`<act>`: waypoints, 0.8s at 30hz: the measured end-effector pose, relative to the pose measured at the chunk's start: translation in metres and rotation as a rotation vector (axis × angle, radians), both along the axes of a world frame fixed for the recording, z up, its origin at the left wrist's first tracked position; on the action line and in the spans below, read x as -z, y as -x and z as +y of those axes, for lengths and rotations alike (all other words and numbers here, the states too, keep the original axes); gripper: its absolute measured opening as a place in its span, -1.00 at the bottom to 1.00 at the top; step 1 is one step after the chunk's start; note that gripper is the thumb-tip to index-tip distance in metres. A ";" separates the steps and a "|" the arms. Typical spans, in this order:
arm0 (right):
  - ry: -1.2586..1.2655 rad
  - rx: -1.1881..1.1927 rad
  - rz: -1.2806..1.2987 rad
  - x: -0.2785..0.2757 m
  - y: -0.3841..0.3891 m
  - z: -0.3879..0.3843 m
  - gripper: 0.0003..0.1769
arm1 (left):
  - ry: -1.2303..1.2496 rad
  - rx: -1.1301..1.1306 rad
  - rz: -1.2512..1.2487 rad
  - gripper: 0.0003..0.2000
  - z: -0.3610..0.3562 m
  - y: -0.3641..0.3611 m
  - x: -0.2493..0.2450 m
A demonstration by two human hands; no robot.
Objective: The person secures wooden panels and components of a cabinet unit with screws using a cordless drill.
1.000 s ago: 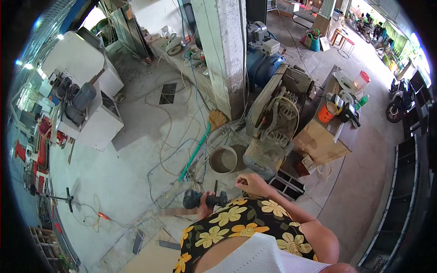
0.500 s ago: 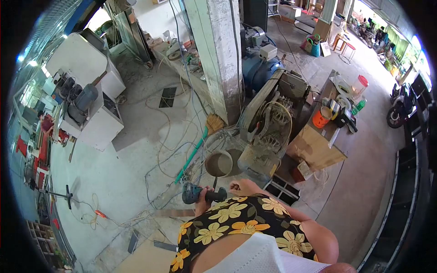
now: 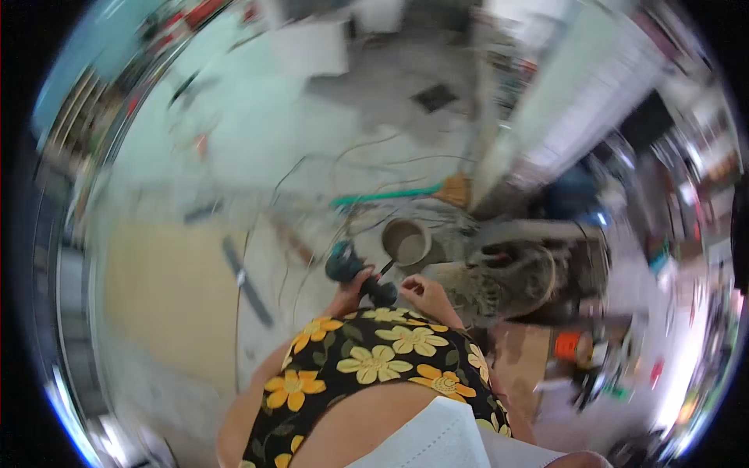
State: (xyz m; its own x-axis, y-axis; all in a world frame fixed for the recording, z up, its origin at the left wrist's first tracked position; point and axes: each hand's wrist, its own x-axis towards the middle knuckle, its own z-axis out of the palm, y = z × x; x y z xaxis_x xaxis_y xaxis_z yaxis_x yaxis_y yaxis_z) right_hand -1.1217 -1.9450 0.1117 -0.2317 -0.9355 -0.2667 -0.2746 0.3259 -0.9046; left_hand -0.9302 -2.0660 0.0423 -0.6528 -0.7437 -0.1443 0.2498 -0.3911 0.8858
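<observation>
My left hand (image 3: 353, 290) is wrapped around the grip of a teal and black cordless drill (image 3: 343, 264), whose dark battery base points toward my lap. Just right of the battery base, my right hand (image 3: 425, 292) is closed, thumb and fingertips together. What it pinches, if anything, is too small to make out. A thin dark rod (image 3: 387, 267) shows between the drill and a round bucket (image 3: 407, 241) beyond my hands. The bucket holds something greyish.
A broom (image 3: 398, 195) with a green handle lies behind the bucket. A dusty machine (image 3: 515, 281) stands to the right, beside a wooden box (image 3: 519, 359) carrying an orange container (image 3: 567, 345). A tan board (image 3: 172, 304) and a dark metal strip (image 3: 248, 285) lie left. Cables cross the floor.
My view has swung left, blurring the surroundings and bringing the tan board into sight. The drill stays in my left hand; my right hand remains closed close to it.
</observation>
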 end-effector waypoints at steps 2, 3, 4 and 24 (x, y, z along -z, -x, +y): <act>0.074 -0.224 0.064 -0.003 -0.009 -0.026 -0.56 | 0.009 -0.174 -0.022 -0.52 0.002 -0.010 0.004; 0.121 -0.325 0.089 -0.007 -0.016 -0.040 -0.51 | 0.078 -0.232 -0.060 -0.54 0.007 -0.016 0.008; 0.092 -0.462 0.078 -0.013 -0.023 -0.054 -0.31 | 0.146 -0.292 -0.103 -0.55 0.011 -0.021 0.012; 0.185 -1.138 0.211 -0.009 -0.366 -0.195 -0.25 | -0.159 -1.004 -0.301 -0.39 -0.009 -0.283 -0.025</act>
State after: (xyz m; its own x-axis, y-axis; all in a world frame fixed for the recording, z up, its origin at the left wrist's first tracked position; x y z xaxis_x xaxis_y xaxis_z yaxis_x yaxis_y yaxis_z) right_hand -0.7559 -2.1399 0.1206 0.7403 -0.6526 -0.1613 -0.4733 -0.3357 -0.8144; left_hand -0.6475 -2.0750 0.0670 0.3293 -0.8806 -0.3408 0.3019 -0.2437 0.9217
